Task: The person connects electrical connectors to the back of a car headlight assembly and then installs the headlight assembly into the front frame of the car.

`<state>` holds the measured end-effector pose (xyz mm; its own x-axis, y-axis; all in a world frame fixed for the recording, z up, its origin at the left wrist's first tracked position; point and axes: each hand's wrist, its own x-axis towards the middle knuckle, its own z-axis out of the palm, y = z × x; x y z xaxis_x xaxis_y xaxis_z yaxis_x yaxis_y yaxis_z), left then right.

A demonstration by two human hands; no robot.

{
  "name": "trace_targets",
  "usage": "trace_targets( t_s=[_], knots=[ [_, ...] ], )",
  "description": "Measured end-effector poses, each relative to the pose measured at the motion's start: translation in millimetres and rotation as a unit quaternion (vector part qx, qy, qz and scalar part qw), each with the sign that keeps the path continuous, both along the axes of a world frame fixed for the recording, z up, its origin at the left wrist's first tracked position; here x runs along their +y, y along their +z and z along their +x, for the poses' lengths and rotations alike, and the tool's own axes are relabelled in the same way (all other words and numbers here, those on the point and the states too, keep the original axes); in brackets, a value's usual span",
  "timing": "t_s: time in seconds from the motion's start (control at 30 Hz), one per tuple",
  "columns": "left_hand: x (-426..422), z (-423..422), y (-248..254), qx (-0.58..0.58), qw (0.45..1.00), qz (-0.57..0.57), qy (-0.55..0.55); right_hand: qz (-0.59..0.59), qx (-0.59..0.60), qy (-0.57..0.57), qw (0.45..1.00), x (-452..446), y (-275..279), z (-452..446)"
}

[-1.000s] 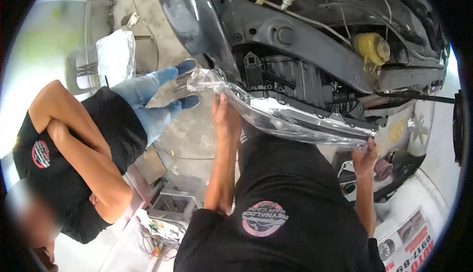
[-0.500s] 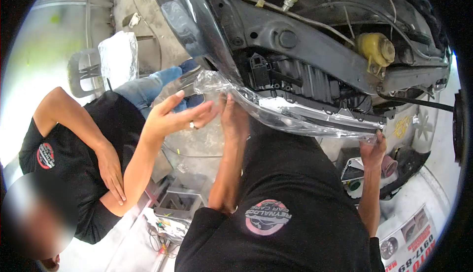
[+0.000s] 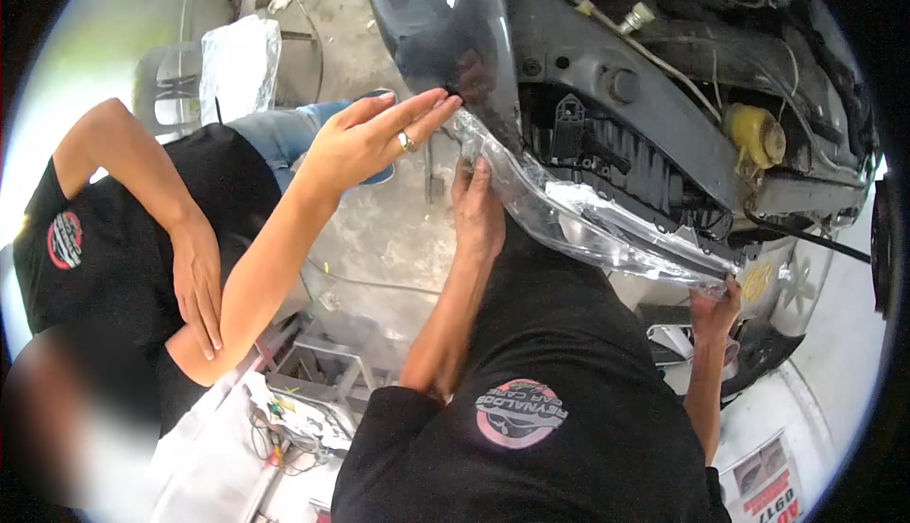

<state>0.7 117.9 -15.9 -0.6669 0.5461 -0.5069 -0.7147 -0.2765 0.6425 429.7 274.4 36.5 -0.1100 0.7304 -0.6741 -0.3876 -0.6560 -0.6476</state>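
Observation:
A long clear headlight (image 3: 607,229), partly wrapped in plastic film, lies along the front of the dark car body (image 3: 626,78). My left hand (image 3: 479,210) grips its left end, fingers up against the film. At the right end my right hand (image 3: 716,307) pinches the narrow tip of the same headlight. Just above my left hand, a co-worker's hand (image 3: 389,133) with a ring reaches to the car's fender (image 3: 441,11), its fingers extended. Parts of my fingers are hidden behind the film.
The co-worker (image 3: 133,201) stands at the left. Behind is a chair with a plastic-wrapped item (image 3: 240,68). A grey crate (image 3: 318,362) and wires lie low left. A yellow-capped reservoir (image 3: 755,136) sits in the engine bay; a dark part (image 3: 768,352) lies at right.
The co-worker has unfolded one arm and reached rightward to the fender edge. The view has shifted, so the car and headlight appear further right. Both my hands keep their hold.

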Motion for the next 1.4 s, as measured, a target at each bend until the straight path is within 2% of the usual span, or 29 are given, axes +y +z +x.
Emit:
trace_targets(
  t_s=[0.07,0.1,0.2,0.43,0.53,0.63,0.73,0.8,0.87,0.97,1.07,1.17,1.27,1.4],
  knots=[
    [3,-3,-3,0.031,1.000,0.004,-0.001,-0.005,0.002,-0.004,1.000,-3,8,-11],
    [4,-3,-12,0.028,0.999,0.013,0.013,0.008,0.032,0.027,0.999,-4,13,-17],
    [5,-3,-11,0.038,0.998,0.033,0.032,0.033,0.026,0.082,0.996,-3,16,-19],
    [3,-6,-2,0.064,0.997,0.049,0.019,0.029,0.023,0.074,0.997,-5,21,-27],
    [1,-4,4,0.065,0.998,0.012,0.010,0.033,0.024,0.079,0.996,-6,24,-31],
    [6,1,23,0.051,0.994,-0.097,0.017,0.036,0.010,0.069,0.997,-7,20,-29],
    [5,1,16,0.076,0.996,-0.038,-0.014,0.041,0.036,0.067,0.996,-8,18,-30],
    [0,5,14,0.068,0.994,-0.081,-0.021,0.044,0.043,0.072,0.995,-10,21,-36],
    [3,5,39,0.077,0.987,-0.133,-0.041,0.052,0.031,0.066,0.996,-13,19,-36],
    [3,11,21,0.172,0.979,-0.105,0.000,0.062,0.033,0.072,0.995,-14,25,-43],
    [3,17,18,0.121,0.990,-0.056,0.047,0.068,0.032,0.051,0.996,-15,27,-49],
    [1,15,22,0.129,0.990,-0.028,0.042,0.079,0.012,0.041,0.996,-11,32,-63],
    [-6,10,1,0.121,0.992,-0.001,0.041,0.034,-0.058,-0.004,0.998,-16,34,-63],
    [-10,3,0,0.114,0.993,-0.029,0.022,0.041,-0.017,-0.003,0.999,-15,20,-61]
  ],
)
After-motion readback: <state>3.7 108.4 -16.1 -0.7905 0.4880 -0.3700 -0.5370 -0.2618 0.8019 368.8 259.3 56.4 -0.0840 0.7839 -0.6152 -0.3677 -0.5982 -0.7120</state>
